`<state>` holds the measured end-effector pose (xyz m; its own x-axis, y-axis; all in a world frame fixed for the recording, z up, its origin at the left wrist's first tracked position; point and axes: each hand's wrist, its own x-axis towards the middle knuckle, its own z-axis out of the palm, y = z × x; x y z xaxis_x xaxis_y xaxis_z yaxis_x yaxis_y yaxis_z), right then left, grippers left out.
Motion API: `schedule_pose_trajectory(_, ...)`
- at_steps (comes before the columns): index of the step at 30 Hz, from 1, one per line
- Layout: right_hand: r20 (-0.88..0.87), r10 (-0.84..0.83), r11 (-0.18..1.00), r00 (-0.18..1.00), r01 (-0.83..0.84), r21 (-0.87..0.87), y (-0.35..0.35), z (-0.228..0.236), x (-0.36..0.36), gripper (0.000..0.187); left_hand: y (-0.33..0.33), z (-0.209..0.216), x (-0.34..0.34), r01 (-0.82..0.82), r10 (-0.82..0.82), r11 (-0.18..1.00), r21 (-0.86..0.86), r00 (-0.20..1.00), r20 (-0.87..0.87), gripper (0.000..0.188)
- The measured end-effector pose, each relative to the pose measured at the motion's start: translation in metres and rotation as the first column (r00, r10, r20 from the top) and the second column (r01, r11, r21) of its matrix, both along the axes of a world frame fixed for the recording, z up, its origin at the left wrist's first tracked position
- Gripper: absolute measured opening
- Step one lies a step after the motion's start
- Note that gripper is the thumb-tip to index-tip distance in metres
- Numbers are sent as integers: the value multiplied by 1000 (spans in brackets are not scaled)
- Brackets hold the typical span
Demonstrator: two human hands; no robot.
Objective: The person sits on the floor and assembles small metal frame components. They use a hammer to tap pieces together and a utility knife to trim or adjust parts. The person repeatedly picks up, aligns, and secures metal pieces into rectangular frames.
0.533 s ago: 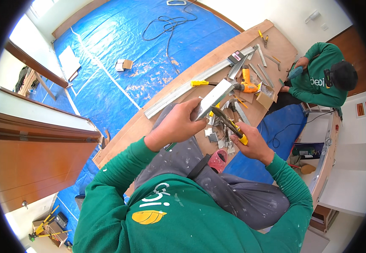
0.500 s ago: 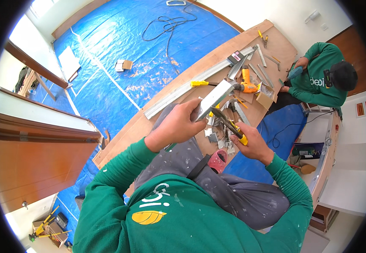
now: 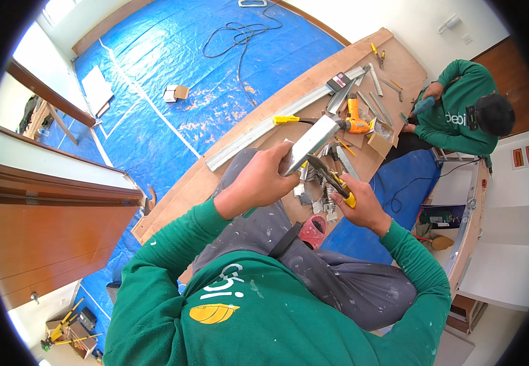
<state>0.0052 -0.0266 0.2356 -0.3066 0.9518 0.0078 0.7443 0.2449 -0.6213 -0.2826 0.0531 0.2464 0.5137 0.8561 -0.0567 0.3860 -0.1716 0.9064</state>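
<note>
My left hand (image 3: 259,183) is closed around a short, shiny metal channel (image 3: 313,139), which it holds tilted up in front of me. In my right hand (image 3: 365,206) are yellow-and-black handled snips (image 3: 323,171), their dark jaws up against the lower side of the channel. I cannot tell whether the jaws bite into the metal. Just beneath, cut bits of metal (image 3: 328,198) lie on the wooden board (image 3: 246,131). An orange drill (image 3: 356,116) rests beyond the snips, next to an open cardboard box (image 3: 381,141).
A long metal profile (image 3: 243,149) lies along the board, with a yellow-handled tool (image 3: 286,119) beside it. More metal strips (image 3: 377,79) are farther back. A co-worker in green (image 3: 468,116) sits at the right. Blue sheeting (image 3: 154,73) covers the floor, with a black cable (image 3: 240,39).
My hands, the channel and the snips keep nearly the same pose. The whole view has shifted very slightly.
</note>
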Motion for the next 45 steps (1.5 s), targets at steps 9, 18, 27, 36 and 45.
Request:
schedule_pose_trajectory(9,-6,-24,994,1000,23,-107,2,-3,5,38,0,-1,4,-19,19,1000,-20,1000,-14,33)
schedule_pose_trajectory(18,21,-24,995,999,26,-95,6,2,6,41,3,2,5,-14,18,997,-72,998,60,32)
schedule_pose_trajectory(27,63,-107,994,992,107,16,20,-12,21,38,27,-7,26,-21,22,1000,-13,994,106,41)
schedule_pose_trajectory(36,24,-56,992,998,58,-116,17,0,24,36,33,7,22,31,-30,999,-7,996,80,42)
schedule_pose_trajectory(45,58,-41,991,997,48,-123,7,1,17,34,31,-7,19,33,-30,999,32,996,-84,25)
